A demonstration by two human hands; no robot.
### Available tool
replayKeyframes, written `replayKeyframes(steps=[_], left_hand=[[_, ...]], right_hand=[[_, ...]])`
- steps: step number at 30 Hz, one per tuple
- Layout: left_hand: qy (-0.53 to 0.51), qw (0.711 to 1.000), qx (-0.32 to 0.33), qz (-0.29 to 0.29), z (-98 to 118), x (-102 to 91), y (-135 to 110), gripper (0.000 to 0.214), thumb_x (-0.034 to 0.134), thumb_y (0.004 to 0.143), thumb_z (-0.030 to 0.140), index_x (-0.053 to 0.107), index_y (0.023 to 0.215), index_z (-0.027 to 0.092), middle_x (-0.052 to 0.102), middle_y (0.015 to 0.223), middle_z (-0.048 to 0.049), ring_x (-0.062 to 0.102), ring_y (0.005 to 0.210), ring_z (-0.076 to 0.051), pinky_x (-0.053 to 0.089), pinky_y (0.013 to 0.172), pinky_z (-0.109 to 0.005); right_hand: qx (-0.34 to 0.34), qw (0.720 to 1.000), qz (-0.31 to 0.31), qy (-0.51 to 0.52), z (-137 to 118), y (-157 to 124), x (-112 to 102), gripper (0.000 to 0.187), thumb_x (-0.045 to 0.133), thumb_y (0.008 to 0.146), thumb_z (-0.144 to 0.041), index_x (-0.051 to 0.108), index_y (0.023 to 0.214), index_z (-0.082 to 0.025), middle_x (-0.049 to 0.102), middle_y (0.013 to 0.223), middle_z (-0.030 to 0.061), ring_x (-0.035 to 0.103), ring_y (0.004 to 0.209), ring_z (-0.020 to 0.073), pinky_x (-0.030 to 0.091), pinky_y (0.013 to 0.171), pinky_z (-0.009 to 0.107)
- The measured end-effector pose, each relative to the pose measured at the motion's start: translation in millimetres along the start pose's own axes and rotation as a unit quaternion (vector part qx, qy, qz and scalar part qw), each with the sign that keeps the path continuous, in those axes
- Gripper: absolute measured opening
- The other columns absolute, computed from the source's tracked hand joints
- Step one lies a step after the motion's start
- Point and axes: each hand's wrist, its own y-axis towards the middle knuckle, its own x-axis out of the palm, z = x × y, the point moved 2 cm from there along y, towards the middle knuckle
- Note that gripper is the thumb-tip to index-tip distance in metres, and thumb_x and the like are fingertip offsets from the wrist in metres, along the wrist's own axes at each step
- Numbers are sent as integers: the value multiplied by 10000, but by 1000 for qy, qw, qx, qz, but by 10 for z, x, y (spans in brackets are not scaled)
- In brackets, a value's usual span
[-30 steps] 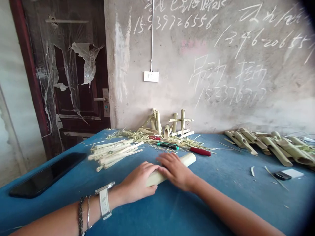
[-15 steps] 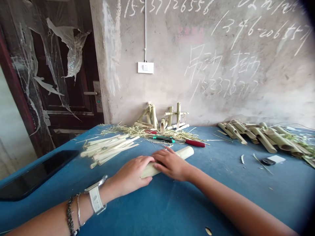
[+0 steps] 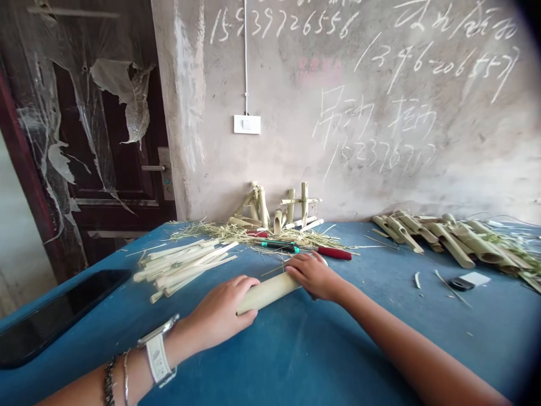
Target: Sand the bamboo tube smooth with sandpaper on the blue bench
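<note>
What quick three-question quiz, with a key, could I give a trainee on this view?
1. True or false: the white-strapped watch is on the left wrist.
2. Which thing do the left hand and right hand both touch? a) wall switch; b) bamboo tube; c) pale strips
3. Fill in: the thick handle just beyond the right hand is coloured ____.

Key: 1. True; 2. b; 3. red.

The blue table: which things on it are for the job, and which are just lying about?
For the job:
bamboo tube, left hand gripping its near end, right hand over it toward the far end
probably the pale strips, cut bamboo pieces and red-handled tool, lying untouched

Just lying about, it seems:
black phone-like slab
small black-and-white object
loose shavings
</note>
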Motion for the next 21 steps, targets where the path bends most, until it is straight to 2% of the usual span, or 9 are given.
replayKeyframes(steps=[1, 3, 6, 8, 9, 13, 15, 19, 21], left_hand=[[-4, 1000, -9, -7, -5, -6, -1, 423, 488, 810, 307, 463, 1230, 257, 538, 1228, -38, 542, 1048, -237, 423, 886, -375], [-15, 1000, -19, -18, -15, -19, 0, 423, 456, 833, 316, 457, 1250, 247, 525, 1258, -49, 539, 1069, -240, 424, 905, -384], [-29, 999, -17, -31, -25, -37, 4, 437, 417, 861, 322, 442, 1286, 225, 498, 1304, -73, 511, 1132, -242, 413, 949, -382], [-32, 999, -11, -31, -23, -50, 3, 444, 406, 870, 323, 439, 1300, 219, 484, 1326, -83, 489, 1169, -245, 402, 974, -381], [-32, 999, -9, -30, -20, -57, 1, 445, 403, 874, 325, 439, 1305, 219, 480, 1334, -86, 485, 1178, -248, 400, 981, -385], [-20, 999, -2, -32, -20, -57, -15, 466, 396, 882, 351, 427, 1327, 217, 461, 1359, -94, 497, 1170, -263, 413, 979, -404], [-15, 999, 7, -29, -38, -37, -24, 474, 395, 882, 354, 415, 1339, 228, 451, 1370, -90, 498, 1171, -263, 418, 978, -397], [-17, 999, 31, -9, -78, -8, -37, 459, 412, 868, 300, 428, 1325, 258, 491, 1334, -67, 503, 1167, -243, 416, 984, -367], [-28, 999, 32, -12, -81, -18, -43, 457, 414, 875, 307, 428, 1329, 259, 482, 1345, -68, 503, 1169, -244, 419, 984, -369]], right_hand=[[32, 999, 7, -8, 73, 4, 1, 416, 242, 976, -365, 613, 1000, -180, 618, 1019, 105, 522, 1039, 278, 209, 988, 604], [40, 999, 8, -11, 81, 10, 19, 436, 226, 976, -353, 614, 973, -153, 619, 983, 127, 534, 1004, 286, 250, 965, 599], [-38, 999, -13, 21, -154, 1, 56, 359, 306, 961, -407, 577, 1076, -201, 621, 1022, 73, 537, 1009, 228, 249, 1022, 510], [-94, 994, -23, 47, -253, -7, 65, 337, 340, 953, -424, 539, 1149, -236, 613, 1072, 50, 527, 1036, 208, 199, 1055, 498], [-98, 994, -23, 51, -238, -5, 64, 331, 334, 956, -418, 539, 1152, -247, 611, 1082, 43, 524, 1046, 206, 175, 1062, 507], [26, 1000, 11, 10, 29, 22, 59, 388, 246, 975, -373, 601, 1029, -225, 614, 1040, 72, 531, 1044, 247, 213, 1009, 573], [49, 999, 23, -1, 12, 29, 71, 403, 232, 975, -357, 604, 1007, -205, 613, 1023, 92, 534, 1029, 255, 255, 988, 560], [-87, 995, 13, 39, -306, 28, 99, 314, 321, 960, -388, 567, 1078, -234, 618, 1026, 45, 534, 1007, 199, 202, 1050, 495], [-118, 992, 9, 46, -301, 30, 83, 305, 335, 958, -393, 567, 1087, -244, 616, 1036, 33, 532, 1016, 192, 147, 1067, 511]])
